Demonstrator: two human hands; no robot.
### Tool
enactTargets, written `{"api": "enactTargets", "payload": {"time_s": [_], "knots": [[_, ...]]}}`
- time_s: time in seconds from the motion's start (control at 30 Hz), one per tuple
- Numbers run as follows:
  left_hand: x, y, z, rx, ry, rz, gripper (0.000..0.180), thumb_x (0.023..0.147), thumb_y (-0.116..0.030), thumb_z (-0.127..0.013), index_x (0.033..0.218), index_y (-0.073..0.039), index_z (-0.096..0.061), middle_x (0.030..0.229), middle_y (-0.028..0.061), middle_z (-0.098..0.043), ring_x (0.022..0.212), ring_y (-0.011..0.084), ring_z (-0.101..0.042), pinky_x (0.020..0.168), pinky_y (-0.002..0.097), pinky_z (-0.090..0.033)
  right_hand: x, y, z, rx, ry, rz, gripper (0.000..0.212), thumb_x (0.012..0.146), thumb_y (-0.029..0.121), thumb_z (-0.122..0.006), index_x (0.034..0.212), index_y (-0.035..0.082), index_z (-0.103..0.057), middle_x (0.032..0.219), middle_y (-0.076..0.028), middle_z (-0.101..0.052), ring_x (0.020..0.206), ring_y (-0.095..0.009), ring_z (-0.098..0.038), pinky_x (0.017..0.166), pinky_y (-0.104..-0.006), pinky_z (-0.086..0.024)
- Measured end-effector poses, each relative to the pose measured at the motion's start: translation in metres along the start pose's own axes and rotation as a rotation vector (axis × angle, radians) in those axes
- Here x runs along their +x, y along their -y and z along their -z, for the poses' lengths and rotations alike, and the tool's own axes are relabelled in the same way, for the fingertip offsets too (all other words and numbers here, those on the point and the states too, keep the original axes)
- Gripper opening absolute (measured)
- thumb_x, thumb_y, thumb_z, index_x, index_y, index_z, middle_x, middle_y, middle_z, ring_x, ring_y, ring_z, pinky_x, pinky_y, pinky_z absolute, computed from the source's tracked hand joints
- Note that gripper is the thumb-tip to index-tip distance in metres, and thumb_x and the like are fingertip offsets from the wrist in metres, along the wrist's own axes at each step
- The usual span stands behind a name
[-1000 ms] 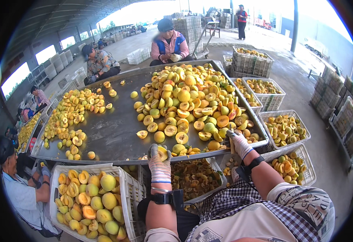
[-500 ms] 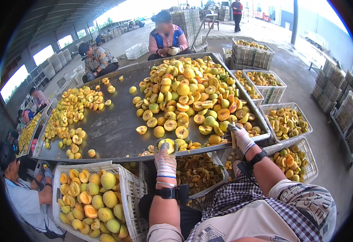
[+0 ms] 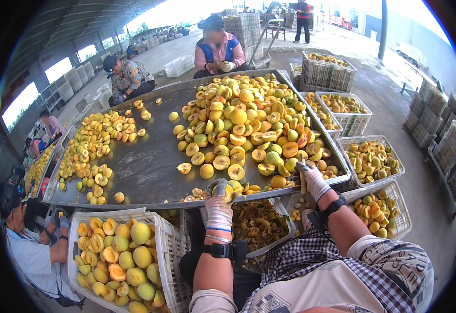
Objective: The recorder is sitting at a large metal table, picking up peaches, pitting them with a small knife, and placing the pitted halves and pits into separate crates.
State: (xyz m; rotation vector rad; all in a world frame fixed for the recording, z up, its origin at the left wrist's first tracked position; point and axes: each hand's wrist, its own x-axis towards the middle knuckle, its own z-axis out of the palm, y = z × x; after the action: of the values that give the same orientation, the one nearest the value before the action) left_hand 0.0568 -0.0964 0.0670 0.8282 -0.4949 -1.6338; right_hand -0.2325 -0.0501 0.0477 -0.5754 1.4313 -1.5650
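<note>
My left hand (image 3: 218, 204), in a striped grey-palmed glove, is closed around a yellow peach half (image 3: 230, 194) at the near edge of the metal table (image 3: 144, 167). Its fingers cover much of the fruit. To the right, my gloved right hand (image 3: 314, 181) grips a slim tan-handled tool (image 3: 303, 182); its working end is too small to make out. Beyond my hands rises a large heap of halved and whole peaches (image 3: 238, 117). Below them, a crate of dark, shrivelled fruit pieces (image 3: 262, 221) stands under the table's edge.
A white crate of peaches (image 3: 121, 255) stands at lower left, beside a seated co-worker (image 3: 30, 245). More peach crates (image 3: 371, 159) line the table's right side. Fruit halves (image 3: 90, 148) cover its left end. Two people (image 3: 220, 49) sit at the far side.
My left hand has shifted slightly right and turned, so the peach half shows at its right side instead of on top. My right hand stays nearly in place with the tool.
</note>
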Motion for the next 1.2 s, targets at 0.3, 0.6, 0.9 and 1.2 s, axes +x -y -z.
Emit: {"api": "enactTargets", "payload": {"time_s": [0.3, 0.6, 0.9, 1.2], "knots": [[0.004, 0.009, 0.000, -0.096, 0.033, -0.014, 0.029, 0.079, -0.015, -0.072, 0.102, -0.014, -0.054, 0.094, 0.0022, -0.058, 0.091, 0.0177, -0.059, 0.063, 0.0314, -0.056, 0.006, -0.003, 0.005, -0.004, -0.024, -0.057, 0.028, 0.082, 0.026, -0.068, 0.097, 0.005, -0.059, 0.080, -0.004, -0.058, 0.067, -0.015, -0.054, 0.060, -0.0280, -0.047], [-0.007, -0.003, -0.010, -0.410, -0.083, 0.169, 0.049, 0.076, -0.044, -0.072, 0.107, -0.012, -0.052, 0.104, 0.0074, -0.062, 0.088, 0.0171, -0.062, 0.053, 0.0183, -0.053, -0.001, 0.001, 0.003, 0.043, 0.005, -0.041, 0.029, 0.082, 0.024, -0.068, 0.100, 0.004, -0.059, 0.081, -0.004, -0.059, 0.069, -0.014, -0.056, 0.061, -0.0266, -0.047], [-0.005, 0.000, -0.004, -0.334, 0.017, 0.171, 0.024, 0.082, -0.021, -0.068, 0.101, -0.015, -0.054, 0.089, 0.0015, -0.060, 0.077, 0.0168, -0.061, 0.052, 0.0199, -0.049, -0.003, 0.004, 0.001, 0.018, 0.016, -0.022, 0.028, 0.083, 0.026, -0.067, 0.098, 0.005, -0.058, 0.078, -0.004, -0.059, 0.062, -0.014, -0.055, 0.055, -0.0269, -0.047], [0.010, 0.015, 0.014, -0.244, -0.041, 0.028, 0.032, 0.076, -0.010, -0.072, 0.101, -0.019, -0.054, 0.098, -0.0023, -0.055, 0.091, 0.0136, -0.054, 0.062, 0.0244, -0.049, 0.006, -0.004, 0.004, 0.008, -0.017, -0.020, 0.032, 0.082, 0.028, -0.068, 0.100, 0.004, -0.057, 0.082, -0.004, -0.059, 0.067, -0.015, -0.054, 0.060, -0.0284, -0.046]]}}
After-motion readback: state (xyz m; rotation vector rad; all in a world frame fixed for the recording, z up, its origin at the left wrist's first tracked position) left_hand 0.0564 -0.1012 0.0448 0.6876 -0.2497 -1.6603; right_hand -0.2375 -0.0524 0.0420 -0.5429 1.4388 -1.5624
